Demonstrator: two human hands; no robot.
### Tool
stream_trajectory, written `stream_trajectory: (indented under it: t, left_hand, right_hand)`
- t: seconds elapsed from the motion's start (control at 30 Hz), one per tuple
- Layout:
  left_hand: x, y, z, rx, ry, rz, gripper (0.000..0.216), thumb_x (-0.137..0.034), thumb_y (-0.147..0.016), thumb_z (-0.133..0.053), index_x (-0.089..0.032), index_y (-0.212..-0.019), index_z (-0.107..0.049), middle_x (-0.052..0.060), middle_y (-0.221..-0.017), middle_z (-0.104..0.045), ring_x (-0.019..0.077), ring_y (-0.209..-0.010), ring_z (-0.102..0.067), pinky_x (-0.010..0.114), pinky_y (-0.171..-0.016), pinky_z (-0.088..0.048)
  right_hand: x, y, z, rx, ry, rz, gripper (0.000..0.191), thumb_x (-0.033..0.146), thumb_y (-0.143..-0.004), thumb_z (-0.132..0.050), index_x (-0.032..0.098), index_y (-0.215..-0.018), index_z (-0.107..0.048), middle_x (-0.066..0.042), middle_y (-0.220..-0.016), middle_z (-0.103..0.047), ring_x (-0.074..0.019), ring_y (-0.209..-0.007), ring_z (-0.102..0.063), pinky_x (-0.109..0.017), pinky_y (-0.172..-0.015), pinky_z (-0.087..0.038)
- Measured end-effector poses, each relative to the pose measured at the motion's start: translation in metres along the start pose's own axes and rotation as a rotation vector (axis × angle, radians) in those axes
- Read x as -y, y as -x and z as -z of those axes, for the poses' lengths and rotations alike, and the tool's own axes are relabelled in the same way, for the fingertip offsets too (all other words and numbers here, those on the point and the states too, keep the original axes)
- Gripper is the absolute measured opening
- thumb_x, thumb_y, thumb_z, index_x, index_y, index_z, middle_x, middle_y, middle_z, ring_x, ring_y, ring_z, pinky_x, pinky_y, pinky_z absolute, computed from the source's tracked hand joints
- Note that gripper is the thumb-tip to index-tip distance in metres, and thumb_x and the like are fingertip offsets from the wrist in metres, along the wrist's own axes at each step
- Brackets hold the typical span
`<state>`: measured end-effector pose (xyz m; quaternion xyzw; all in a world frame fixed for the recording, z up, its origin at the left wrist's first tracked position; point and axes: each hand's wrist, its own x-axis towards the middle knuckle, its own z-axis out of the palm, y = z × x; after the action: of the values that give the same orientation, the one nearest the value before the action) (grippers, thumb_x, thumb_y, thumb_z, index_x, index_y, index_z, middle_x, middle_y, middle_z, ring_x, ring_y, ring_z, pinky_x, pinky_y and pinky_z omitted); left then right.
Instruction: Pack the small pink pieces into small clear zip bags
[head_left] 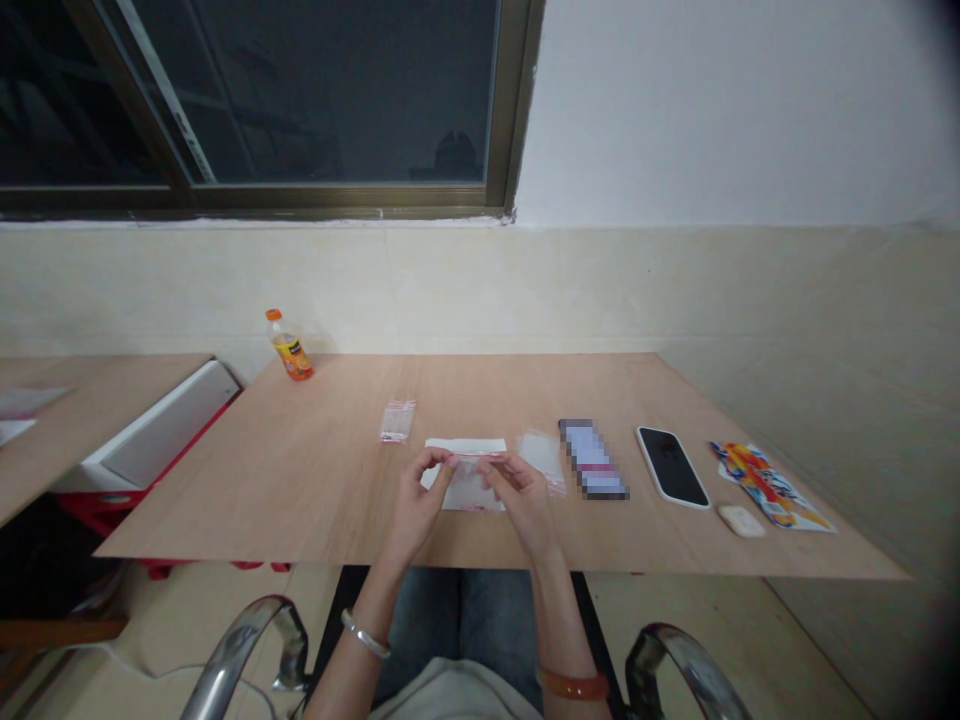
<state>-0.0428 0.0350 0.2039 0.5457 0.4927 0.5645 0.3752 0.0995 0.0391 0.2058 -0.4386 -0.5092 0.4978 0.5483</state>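
Between my two hands is a small clear zip bag [469, 467] with a reddish strip along its top edge. My left hand [421, 497] pinches the bag's left top corner between thumb and fingers. At the right top corner, the thumb and fingers of my right hand [526, 497] are closed on the same strip. Behind the bag a white sheet of paper [465, 445] lies flat on the table. Some clear bags [541, 458] lie just right of my right hand. Farther off to the left rests another small stack of zip bags [397, 421].
On the wooden table [322, 470], a phone with a lit, blurred screen [593, 460], a dark-screened phone in a white case [672, 467], a white case [741, 520] and a colourful packet [771, 485] lie to the right. An orange drink bottle [290, 347] stands at back left.
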Motion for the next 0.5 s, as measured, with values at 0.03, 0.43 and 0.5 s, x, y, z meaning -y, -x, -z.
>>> stream_trajectory:
  t: [0.03, 0.43, 0.5]
  left_hand:
    - [-0.001, 0.000, 0.000, 0.015, 0.001, -0.003, 0.018, -0.034, -0.077, -0.059, -0.017, -0.076, -0.063, 0.003, -0.078, -0.064, 0.0170, -0.079, -0.057, 0.026, -0.074, -0.043]
    - [-0.007, 0.002, 0.003, 0.105, -0.036, -0.014, 0.020, -0.035, -0.080, -0.056, -0.017, -0.080, -0.064, 0.003, -0.080, -0.065, 0.0178, -0.080, -0.058, 0.025, -0.073, -0.043]
    - [-0.007, 0.002, 0.004, 0.095, -0.054, -0.013, 0.019, -0.035, -0.080, -0.057, -0.018, -0.080, -0.064, 0.003, -0.081, -0.065, 0.0180, -0.080, -0.058, 0.025, -0.073, -0.043]
  right_hand:
    - [0.001, 0.000, -0.001, 0.010, -0.009, -0.006, 0.023, 0.040, -0.072, -0.064, 0.018, -0.080, -0.064, -0.004, -0.076, -0.067, -0.0155, -0.066, -0.058, -0.025, -0.057, -0.044]
    - [-0.009, 0.000, -0.012, 0.003, 0.066, 0.077, 0.025, 0.042, -0.077, -0.059, 0.017, -0.079, -0.064, -0.006, -0.080, -0.068, -0.0175, -0.071, -0.060, -0.027, -0.060, -0.046]
    - [-0.010, 0.000, -0.015, -0.006, 0.096, 0.095, 0.025, 0.042, -0.078, -0.058, 0.017, -0.079, -0.064, -0.006, -0.080, -0.068, -0.0180, -0.071, -0.060, -0.027, -0.060, -0.046]
